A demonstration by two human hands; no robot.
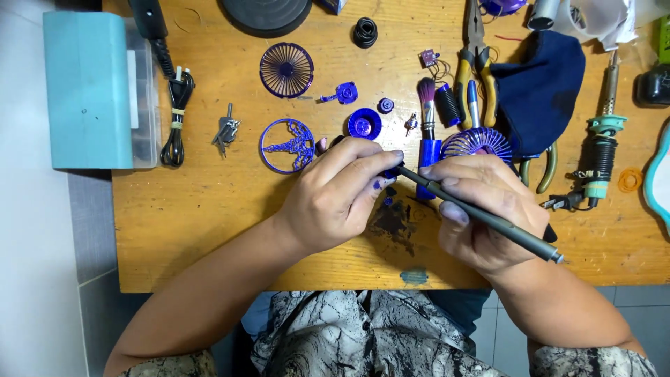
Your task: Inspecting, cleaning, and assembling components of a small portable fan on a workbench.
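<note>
both hands mid-fit: left fingers [377,164] pinch small blue part [392,169], right hand [481,209] closed on driver [481,216]; next, steady pressure toward ten o'clock.

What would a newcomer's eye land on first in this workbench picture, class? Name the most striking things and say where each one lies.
At the centre, the left hand pinches a small dark part that the right hand touches with a slim grey tool. Behind them, shiny purple fan parts are scattered on the wooden table: a round grille and a ring frame. A soldering iron lies at far right.
</note>
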